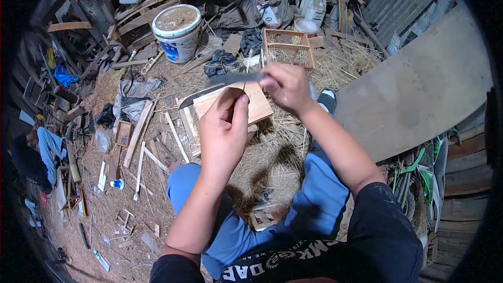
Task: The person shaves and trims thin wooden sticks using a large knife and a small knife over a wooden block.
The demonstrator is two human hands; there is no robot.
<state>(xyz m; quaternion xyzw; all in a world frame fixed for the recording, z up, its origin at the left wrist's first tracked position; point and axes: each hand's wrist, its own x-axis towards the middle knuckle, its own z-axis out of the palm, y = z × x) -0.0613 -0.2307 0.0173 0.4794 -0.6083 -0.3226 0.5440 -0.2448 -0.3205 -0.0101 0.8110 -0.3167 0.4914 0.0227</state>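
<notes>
My right hand [287,88] is closed round the handle end of a knife [229,79], whose dark blade points left and is smeared by motion. My left hand [224,128] pinches a thin strip [244,80] between thumb and forefinger, just below the blade; whether the blade touches it I cannot tell. Under both hands is a pale wooden block [259,104], between my knees. A second dark, curved blade-like piece [195,97] lies along the block's far left edge, partly hidden by my left hand.
Straw and wood scraps cover the ground. Ahead stand a paint bucket [178,47] and a small slatted wooden cage [288,47]. A large flat board [414,89] leans in from the right. Wooden strips [140,131] lie at left, and another person's leg [50,149] shows at the far left.
</notes>
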